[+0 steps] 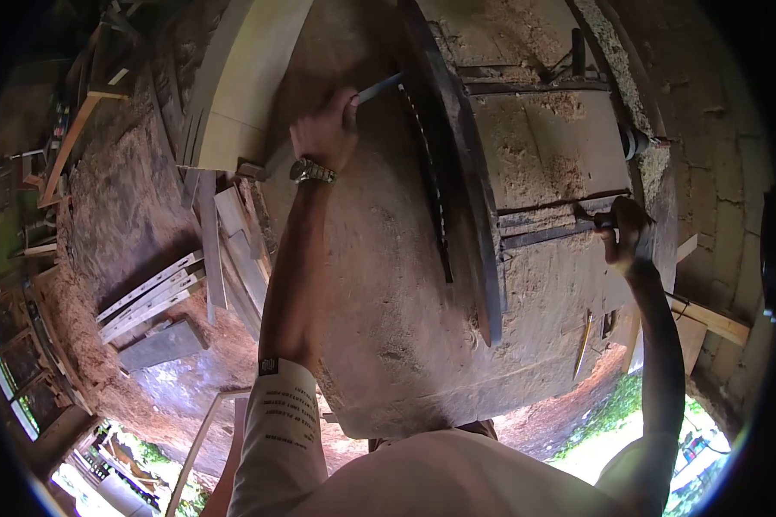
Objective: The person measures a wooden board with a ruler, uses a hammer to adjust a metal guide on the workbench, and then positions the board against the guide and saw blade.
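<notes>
My left hand [326,131], with a watch on the wrist, is closed around a thin light-blue tool [378,88] at the upper middle. The tool's tip points right, toward a long dark board [461,164] running up and down the workbench. Left of that board lies a narrow dark strip [431,185] with a light dashed edge. On the right, my right hand [627,231] has its fingers wrapped round a small dark handle [605,221], beside a slot that crosses the dusty bench top [379,319].
A pale wooden beam [250,86] stands at the upper left. Stacked pale strips [151,297] and a grey board [162,345] lie on the sawdust-covered ground at left. A pencil-like stick [583,345] rests near the bench's right front. A brick wall [707,172] is at right.
</notes>
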{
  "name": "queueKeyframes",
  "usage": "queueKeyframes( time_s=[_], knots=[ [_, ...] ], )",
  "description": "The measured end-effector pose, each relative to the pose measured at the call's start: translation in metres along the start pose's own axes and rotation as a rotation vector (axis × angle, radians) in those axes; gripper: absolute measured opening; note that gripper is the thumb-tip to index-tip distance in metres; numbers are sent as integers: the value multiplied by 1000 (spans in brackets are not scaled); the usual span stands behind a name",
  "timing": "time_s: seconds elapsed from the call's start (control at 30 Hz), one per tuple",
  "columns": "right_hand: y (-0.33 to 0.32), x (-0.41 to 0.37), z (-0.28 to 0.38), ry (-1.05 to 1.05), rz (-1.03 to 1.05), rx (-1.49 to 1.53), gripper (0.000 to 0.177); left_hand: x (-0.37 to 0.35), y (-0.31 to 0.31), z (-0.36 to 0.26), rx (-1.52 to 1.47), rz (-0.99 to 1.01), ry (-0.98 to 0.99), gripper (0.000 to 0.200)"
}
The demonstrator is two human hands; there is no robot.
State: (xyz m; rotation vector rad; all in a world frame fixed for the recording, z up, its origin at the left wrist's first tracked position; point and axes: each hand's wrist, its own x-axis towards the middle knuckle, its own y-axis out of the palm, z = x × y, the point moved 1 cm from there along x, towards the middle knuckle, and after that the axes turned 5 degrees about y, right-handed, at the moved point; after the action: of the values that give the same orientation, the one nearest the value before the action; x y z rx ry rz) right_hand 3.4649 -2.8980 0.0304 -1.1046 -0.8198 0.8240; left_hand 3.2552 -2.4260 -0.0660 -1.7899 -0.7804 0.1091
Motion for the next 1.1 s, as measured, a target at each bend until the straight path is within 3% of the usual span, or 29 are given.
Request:
queueKeyframes(
  time_s=[0.07, 0.27, 0.37, 0.47, 0.57, 0.6, 0.7, 0.73, 0.77, 0.83, 0.9, 1.1],
  knots=[
    [-1, 1, 3, 36, 31, 11, 39, 3, 3, 9, -63, -112, 116, 15],
    [-3, 7, 7, 29, 12, 39, 42, 17, 6, 29, -44, -10, 92, 19],
    [0, 5, 2, -18, -17, 28, 45, 16, 3, 23, 239, 243, -35, 17],
    [4, 7, -3, -74, -55, 2, 49, 5, -14, 30, 310, 196, -104, 15],
    [3, 5, 0, -70, -57, 11, 54, 4, -5, 85, 296, -162, 293, 15],
    [3, 5, -1, -73, -62, -2, 54, 4, -8, 91, 245, 13, 224, 18],
    [5, 5, -2, -82, -75, -9, 54, 3, 0, 131, 220, -50, 385, 16],
    [5, 7, 1, -85, -79, -3, 55, 9, 2, 139, 240, -232, 471, 10],
    [3, 9, 2, -90, -85, 1, 55, 8, 4, 149, 222, -183, 410, 10],
    [6, 6, -4, -101, -87, -4, 56, 11, -16, 138, 188, -81, 291, 9],
    [7, 4, -6, -106, -98, -13, 57, 16, -15, 129, 177, -88, 302, 11],
    [11, 0, -10, -104, -138, -54, 61, 16, 18, 37, 170, -55, 153, 17]
  ],
)
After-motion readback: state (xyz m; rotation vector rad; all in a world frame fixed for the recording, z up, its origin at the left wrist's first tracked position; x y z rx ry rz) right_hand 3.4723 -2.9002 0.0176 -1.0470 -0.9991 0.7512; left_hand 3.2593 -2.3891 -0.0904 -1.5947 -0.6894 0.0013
